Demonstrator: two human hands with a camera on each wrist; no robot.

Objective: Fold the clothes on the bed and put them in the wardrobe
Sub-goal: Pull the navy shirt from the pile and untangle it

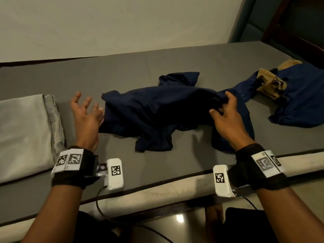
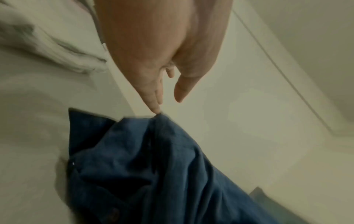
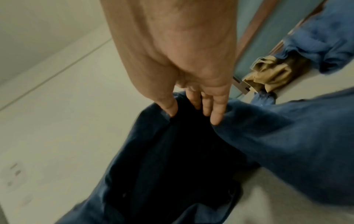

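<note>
A crumpled dark navy garment (image 1: 157, 113) lies in the middle of the grey bed (image 1: 122, 72). My right hand (image 1: 221, 106) grips a raised fold at its right side, fingers over the cloth and thumb beneath. In the right wrist view the right hand (image 3: 191, 115) has its fingers (image 3: 216, 112) dug into the navy garment (image 3: 172, 151). My left hand (image 1: 87, 106) hovers open with fingers spread beside the garment's left edge and holds nothing. In the left wrist view the left hand (image 2: 168, 104) has straight fingers just above the navy garment (image 2: 143, 166).
A folded pale grey garment (image 1: 24, 134) lies on the bed at the left. At the far right a brighter blue garment (image 1: 301, 95) and a tan garment (image 1: 271, 83) lie heaped. A wall runs behind the bed; dark wooden furniture (image 1: 298, 23) stands at the upper right.
</note>
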